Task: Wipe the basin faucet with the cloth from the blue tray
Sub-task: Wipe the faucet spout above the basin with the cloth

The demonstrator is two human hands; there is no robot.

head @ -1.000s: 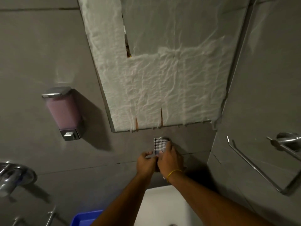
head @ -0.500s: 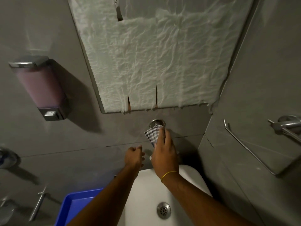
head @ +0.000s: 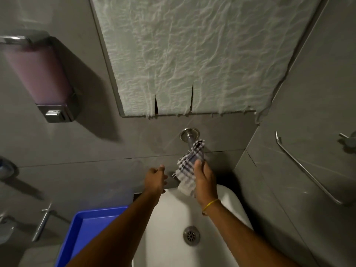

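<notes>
Checked woven cloth [head: 189, 166], frayed at its edges, drapes over the chrome faucet [head: 189, 136] at frame centre, pinched by the right hand [head: 205, 179]. Left hand [head: 155, 179] hovers loosely curled and empty above the smooth white basin [head: 227, 201]. Glossy blue tray [head: 84, 234] sits lower left against grey tiled walls [head: 317, 93].

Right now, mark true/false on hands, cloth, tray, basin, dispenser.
1. The right hand holds the checked cloth against the faucet pipe. True.
2. The left hand grips the cloth. False: it is beside the cloth and holds nothing.
3. The blue tray sits left of the white basin. True.
4. The cloth lies in the tray. False: it is in the right hand.
5. The soap dispenser is on the right wall. False: it is upper left.
</notes>
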